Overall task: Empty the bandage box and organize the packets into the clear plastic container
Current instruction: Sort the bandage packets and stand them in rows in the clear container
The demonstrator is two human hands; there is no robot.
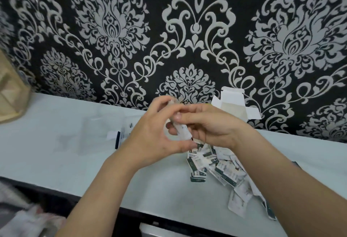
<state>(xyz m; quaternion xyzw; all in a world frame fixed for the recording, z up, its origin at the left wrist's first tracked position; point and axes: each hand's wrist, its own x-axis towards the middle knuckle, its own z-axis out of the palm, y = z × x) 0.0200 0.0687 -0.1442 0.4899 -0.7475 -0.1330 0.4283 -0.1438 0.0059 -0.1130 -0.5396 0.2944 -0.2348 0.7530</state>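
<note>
Far left: wooden rack (11, 96) at the edge of the pale desk (56, 161).

Left of centre: clear container (105, 126), hard to make out against the desk, apparently with a few packets already stood at its right end; count not readable.

Centre: left hand (150, 135), fingers (185, 145) curled round a small stack of packets (181, 129), held above the desk near the container's right end.

Just right of it: right hand (214, 124), fingers (189, 117) pinched on the same stack from the other side, apparently squaring its edges.

Below and right of the hands: loose pile of packets (217, 167), spread in disorder toward the desk's front edge.

Behind the right hand: box (232, 105), flaps open, standing against the patterned wallpaper (187, 30); seems empty, though interior only partly visible.

Judged stage: emptying done or nearly so. Sorting begun, with one stack in hand and most of the packets left to gather, align and set into the container.
</note>
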